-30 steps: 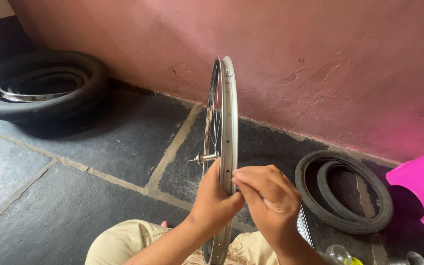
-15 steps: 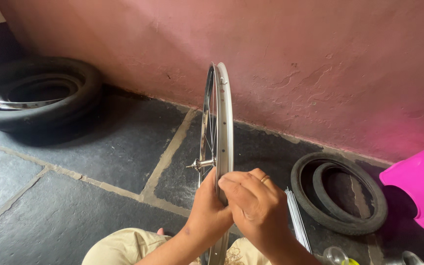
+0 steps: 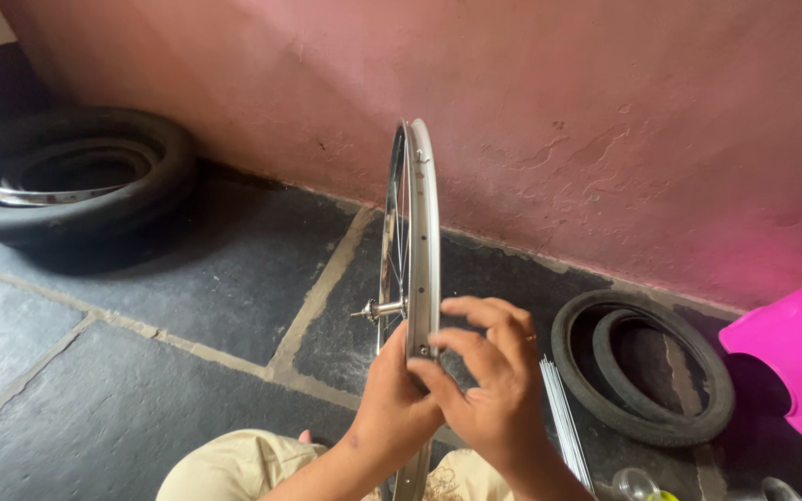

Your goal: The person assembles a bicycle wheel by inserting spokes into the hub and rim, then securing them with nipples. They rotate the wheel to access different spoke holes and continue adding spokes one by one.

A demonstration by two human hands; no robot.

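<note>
Upright between my knees stands the wheel rim [image 3: 422, 232], thin and silver, with its edge turned to me and its axle [image 3: 378, 309] pointing to the left. My left hand [image 3: 392, 408] has its grip closed around the lower part of the rim, from the left side. My right hand [image 3: 485, 385] is at the same place from the right; thumb and first fingers pinch at the rim edge, the other fingers are spread open, and I cannot tell if something small is between them. Just beside my right wrist lies a bundle of spokes [image 3: 563, 422] on the stone floor [image 3: 141, 371]. Further right lies a small tyre [image 3: 642, 371], then a pink tub [image 3: 795, 366]. Far left, by the pink wall [image 3: 559, 111], rests a big tyre [image 3: 67, 181].
</note>
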